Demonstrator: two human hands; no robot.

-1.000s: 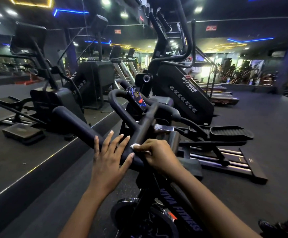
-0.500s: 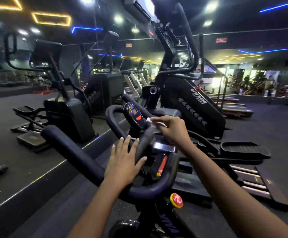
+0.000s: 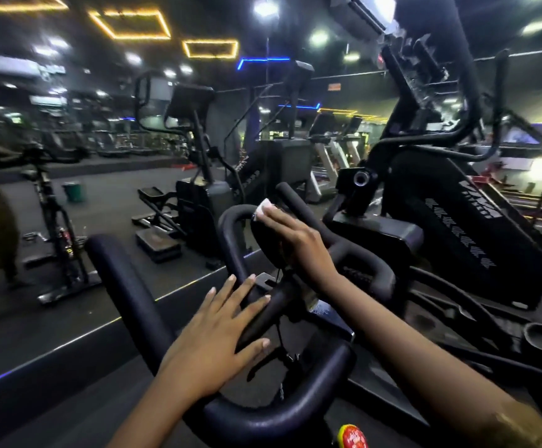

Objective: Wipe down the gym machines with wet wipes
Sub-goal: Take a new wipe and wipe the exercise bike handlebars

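Right hand [image 3: 298, 240], fingers [image 3: 277, 221] near straight, presses wet wipe [image 3: 267, 206] on bike console [image 3: 261, 244]; left hand [image 3: 217, 337] flat on handlebar [image 3: 127, 286], holding nothing; stepper lettering [image 3: 479, 202] blurred.

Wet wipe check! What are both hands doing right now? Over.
Right hand presses wet wipe on bike console. Left hand flat on handlebar stem. Nothing blocking. Over.
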